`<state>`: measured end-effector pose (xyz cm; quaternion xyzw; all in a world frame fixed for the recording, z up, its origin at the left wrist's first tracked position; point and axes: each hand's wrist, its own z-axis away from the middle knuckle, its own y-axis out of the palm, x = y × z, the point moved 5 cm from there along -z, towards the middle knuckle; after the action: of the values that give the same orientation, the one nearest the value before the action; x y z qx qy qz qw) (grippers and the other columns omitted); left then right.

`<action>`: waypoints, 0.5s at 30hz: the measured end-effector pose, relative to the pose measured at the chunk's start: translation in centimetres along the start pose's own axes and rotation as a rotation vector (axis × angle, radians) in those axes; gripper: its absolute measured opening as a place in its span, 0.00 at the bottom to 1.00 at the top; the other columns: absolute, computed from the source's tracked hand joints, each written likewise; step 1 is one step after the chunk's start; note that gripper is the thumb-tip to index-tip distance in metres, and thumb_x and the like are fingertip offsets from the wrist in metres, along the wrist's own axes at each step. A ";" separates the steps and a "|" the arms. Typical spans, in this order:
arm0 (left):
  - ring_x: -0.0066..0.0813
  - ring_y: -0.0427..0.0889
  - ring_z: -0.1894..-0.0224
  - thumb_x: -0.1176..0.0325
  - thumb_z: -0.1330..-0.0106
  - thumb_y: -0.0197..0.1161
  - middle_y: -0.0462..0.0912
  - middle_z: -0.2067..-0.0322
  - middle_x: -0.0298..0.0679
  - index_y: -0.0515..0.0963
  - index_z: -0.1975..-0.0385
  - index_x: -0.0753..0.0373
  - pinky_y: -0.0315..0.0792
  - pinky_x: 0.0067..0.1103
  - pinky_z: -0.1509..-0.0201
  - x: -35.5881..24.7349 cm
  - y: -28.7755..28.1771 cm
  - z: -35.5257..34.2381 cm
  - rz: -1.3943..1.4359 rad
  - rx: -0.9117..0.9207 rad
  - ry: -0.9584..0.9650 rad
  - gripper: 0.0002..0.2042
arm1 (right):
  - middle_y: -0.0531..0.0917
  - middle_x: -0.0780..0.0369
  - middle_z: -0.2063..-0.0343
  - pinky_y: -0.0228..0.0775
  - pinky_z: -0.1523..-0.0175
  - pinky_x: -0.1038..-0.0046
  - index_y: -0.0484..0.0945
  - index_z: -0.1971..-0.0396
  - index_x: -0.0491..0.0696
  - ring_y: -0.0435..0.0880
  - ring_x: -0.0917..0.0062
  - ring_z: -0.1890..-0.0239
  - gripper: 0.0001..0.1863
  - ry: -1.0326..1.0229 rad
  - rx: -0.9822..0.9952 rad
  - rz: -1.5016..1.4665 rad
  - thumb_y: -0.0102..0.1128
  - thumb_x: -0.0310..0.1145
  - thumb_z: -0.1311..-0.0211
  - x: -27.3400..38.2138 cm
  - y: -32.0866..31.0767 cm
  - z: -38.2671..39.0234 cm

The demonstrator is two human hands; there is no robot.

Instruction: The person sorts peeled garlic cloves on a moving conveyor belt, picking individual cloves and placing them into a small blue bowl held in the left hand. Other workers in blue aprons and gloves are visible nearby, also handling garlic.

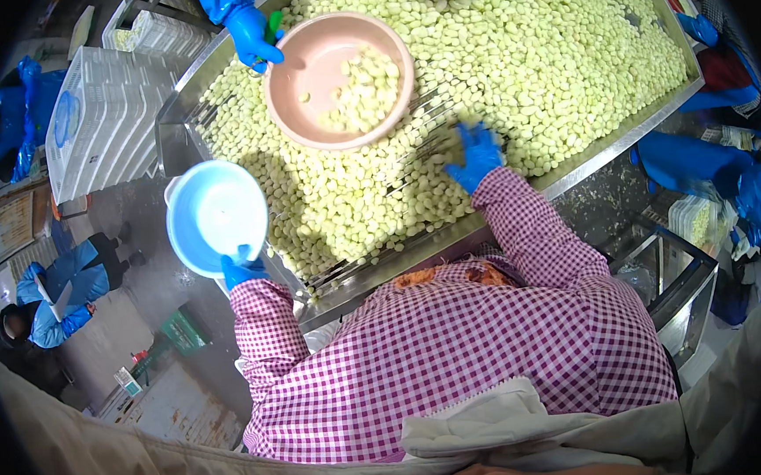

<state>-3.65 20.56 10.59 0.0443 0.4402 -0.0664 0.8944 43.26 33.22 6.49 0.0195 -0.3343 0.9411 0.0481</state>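
Note:
My left hand point(243, 266), in a blue glove, grips the near rim of a light blue plastic basin point(188, 242), tilted beyond the left edge of a metal tray table. The basin's inside looks bare, though glare whitens its bottom. My right hand point(479, 153), also gloved in blue, lies on the pale green oval pieces point(556, 93), which resemble shelled beans. Its fingers are spread and hold nothing visible. Between and beyond my hands, a pink basin point(297, 111) with some of these pieces sits over the heap. A co-worker's gloved hand point(252, 39) holds its far left rim, beside something green.
The metal tray's raised rim point(587, 163) runs close to my body, with slats showing through the pieces. Stacked white crates point(108, 124) stand at the left. Co-workers in blue line the far and right sides; another person point(66, 290) is at the left. A dark metal frame point(678, 261) stands at the right.

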 end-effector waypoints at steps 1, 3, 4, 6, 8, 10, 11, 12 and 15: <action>0.44 0.79 0.59 0.59 0.31 0.48 0.74 0.52 0.50 0.60 0.41 0.64 0.82 0.34 0.58 1.6 -1.7 -1.6 0.098 -0.068 -0.118 0.22 | 0.49 0.54 0.32 0.37 0.28 0.58 0.56 0.35 0.49 0.48 0.59 0.30 0.35 -0.098 0.045 -0.156 0.43 0.57 0.35 1.5 0.7 -0.2; 0.43 0.81 0.62 0.61 0.30 0.46 0.75 0.53 0.49 0.60 0.42 0.64 0.82 0.36 0.59 4.4 -4.4 -3.9 0.089 -0.079 -0.223 0.21 | 0.58 0.55 0.34 0.42 0.29 0.59 0.63 0.38 0.50 0.56 0.62 0.32 0.30 -0.291 0.136 -0.467 0.43 0.54 0.34 2.5 1.3 -1.4; 0.43 0.81 0.61 0.60 0.30 0.45 0.75 0.53 0.48 0.60 0.41 0.64 0.81 0.37 0.58 5.6 -5.3 -4.7 0.077 -0.045 -0.248 0.21 | 0.68 0.58 0.40 0.46 0.29 0.62 0.66 0.40 0.52 0.64 0.66 0.36 0.25 -0.082 0.114 -0.883 0.47 0.48 0.33 0.6 0.7 -3.4; 0.41 0.80 0.60 0.60 0.29 0.44 0.75 0.54 0.48 0.59 0.41 0.64 0.79 0.40 0.55 6.8 -6.7 -5.3 0.095 -0.021 -0.293 0.21 | 0.67 0.55 0.39 0.48 0.30 0.63 0.69 0.42 0.53 0.64 0.65 0.37 0.22 -0.045 -0.547 -0.866 0.55 0.39 0.36 -3.6 -2.9 -5.7; 0.40 0.80 0.60 0.60 0.29 0.44 0.75 0.54 0.48 0.59 0.40 0.64 0.79 0.38 0.54 7.7 -7.1 -5.0 0.083 0.014 -0.314 0.21 | 0.55 0.55 0.33 0.45 0.29 0.61 0.53 0.33 0.54 0.51 0.59 0.31 0.40 0.222 -0.788 -0.216 0.54 0.55 0.40 -6.1 -5.3 -7.6; 0.40 0.80 0.60 0.60 0.29 0.42 0.75 0.53 0.48 0.58 0.40 0.64 0.78 0.38 0.52 8.1 -7.0 -4.2 0.075 0.022 -0.331 0.21 | 0.50 0.56 0.31 0.41 0.29 0.57 0.44 0.31 0.54 0.48 0.58 0.30 0.47 0.380 -0.646 -0.068 0.49 0.64 0.43 -5.8 -5.1 -8.9; 0.39 0.80 0.60 0.60 0.28 0.42 0.75 0.52 0.47 0.58 0.39 0.64 0.78 0.38 0.52 8.0 -7.0 -3.8 0.070 0.035 -0.332 0.21 | 0.49 0.56 0.31 0.39 0.29 0.56 0.42 0.31 0.54 0.48 0.58 0.30 0.48 0.417 -0.577 0.001 0.47 0.65 0.43 -4.2 -4.3 -8.7; 0.39 0.80 0.59 0.60 0.28 0.42 0.75 0.52 0.47 0.58 0.39 0.63 0.77 0.38 0.51 7.9 -6.9 -3.4 0.082 0.040 -0.326 0.21 | 0.47 0.54 0.31 0.39 0.29 0.56 0.40 0.31 0.52 0.47 0.59 0.30 0.49 0.367 -0.559 0.032 0.45 0.67 0.43 -2.0 -3.7 -8.1; 0.40 0.80 0.58 0.60 0.28 0.42 0.74 0.51 0.47 0.58 0.39 0.63 0.77 0.39 0.51 7.3 -6.9 -3.0 0.121 0.067 -0.342 0.21 | 0.69 0.53 0.46 0.57 0.37 0.59 0.59 0.40 0.48 0.66 0.62 0.43 0.38 -0.152 -0.603 -0.147 0.57 0.54 0.44 6.8 0.0 -3.8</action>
<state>-2.70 13.60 2.80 0.0885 0.2758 -0.0334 0.9565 36.52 36.13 4.00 0.0989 -0.5983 0.7895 0.0944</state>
